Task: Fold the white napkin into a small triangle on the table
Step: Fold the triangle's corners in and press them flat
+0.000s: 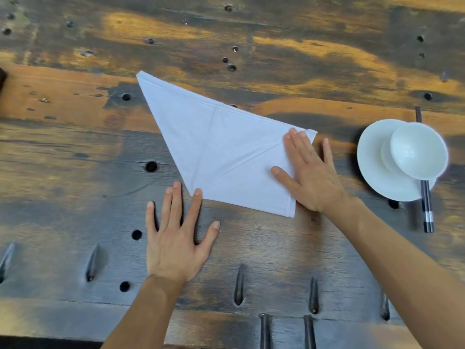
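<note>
Napkin (221, 152) lies flat mid-tabletop (75, 152), folded into a large triangle with creases showing. Right hand (309, 172) presses flat and released on its right corner, while left hand (176, 235) rests spread on the wood, grasping nothing, forefinger tip touching the napkin's near edge. Bowl (417, 149) sits on a plate (372, 159) over chopsticks (427, 210), well right.

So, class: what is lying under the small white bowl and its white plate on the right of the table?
A pair of dark chopsticks runs under the white plate and small white bowl, which rests on the plate. Their ends show above and below; the middle is covered.
</note>
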Tool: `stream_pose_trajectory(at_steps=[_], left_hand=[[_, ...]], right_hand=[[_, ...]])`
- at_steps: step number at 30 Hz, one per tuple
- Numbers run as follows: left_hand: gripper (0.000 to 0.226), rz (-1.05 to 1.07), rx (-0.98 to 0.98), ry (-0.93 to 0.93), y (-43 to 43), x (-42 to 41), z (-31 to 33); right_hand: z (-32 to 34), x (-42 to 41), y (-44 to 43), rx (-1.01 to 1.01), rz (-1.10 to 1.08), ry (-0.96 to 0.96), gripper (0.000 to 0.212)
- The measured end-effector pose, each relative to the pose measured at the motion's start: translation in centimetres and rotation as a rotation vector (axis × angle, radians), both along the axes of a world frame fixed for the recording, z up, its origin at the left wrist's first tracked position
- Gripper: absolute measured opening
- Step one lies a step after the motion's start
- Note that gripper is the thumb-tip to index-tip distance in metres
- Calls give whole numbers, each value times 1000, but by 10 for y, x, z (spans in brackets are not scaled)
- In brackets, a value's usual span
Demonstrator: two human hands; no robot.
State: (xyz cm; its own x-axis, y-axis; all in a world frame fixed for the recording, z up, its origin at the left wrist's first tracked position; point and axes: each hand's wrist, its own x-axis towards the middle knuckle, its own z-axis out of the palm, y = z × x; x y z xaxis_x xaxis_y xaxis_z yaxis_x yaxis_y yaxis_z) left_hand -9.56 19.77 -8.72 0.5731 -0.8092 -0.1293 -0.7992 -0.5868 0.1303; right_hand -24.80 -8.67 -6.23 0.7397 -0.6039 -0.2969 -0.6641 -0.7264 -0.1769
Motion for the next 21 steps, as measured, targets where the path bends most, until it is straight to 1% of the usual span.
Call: stream_pose_trajectory(at_steps=[2,3,6,8,10,12,15,19,21], left_hand=[[75,4,-20,3,-1,-1,1],[75,8,-28,5,-1,-1,2],[77,2,-25,14,0,0,3],[83,-20,22,-9,2,0,1],[85,-47,56,-65,4,2,0],[84,-56,56,-75,5,3,-1],[77,-13,-1,-11,3,1,0],[75,24,-51,34,0,-2,0],[75,29,-42,28,0,-1,-1]], right_hand=[[8,12,22,-45,-51,-17,90],[13,20,43,-50,-58,-56,90],[23,52,130,76,-6,-204,93],[22,69,180,117,32,-182,95],[16,77,206,163,4,-128,97],[10,75,212,177,-63,-111,95],[5,57,209,163,-185,-120,95],[1,10,198,132,-370,-89,94],[2,-16,195,117,-403,-43,93]])
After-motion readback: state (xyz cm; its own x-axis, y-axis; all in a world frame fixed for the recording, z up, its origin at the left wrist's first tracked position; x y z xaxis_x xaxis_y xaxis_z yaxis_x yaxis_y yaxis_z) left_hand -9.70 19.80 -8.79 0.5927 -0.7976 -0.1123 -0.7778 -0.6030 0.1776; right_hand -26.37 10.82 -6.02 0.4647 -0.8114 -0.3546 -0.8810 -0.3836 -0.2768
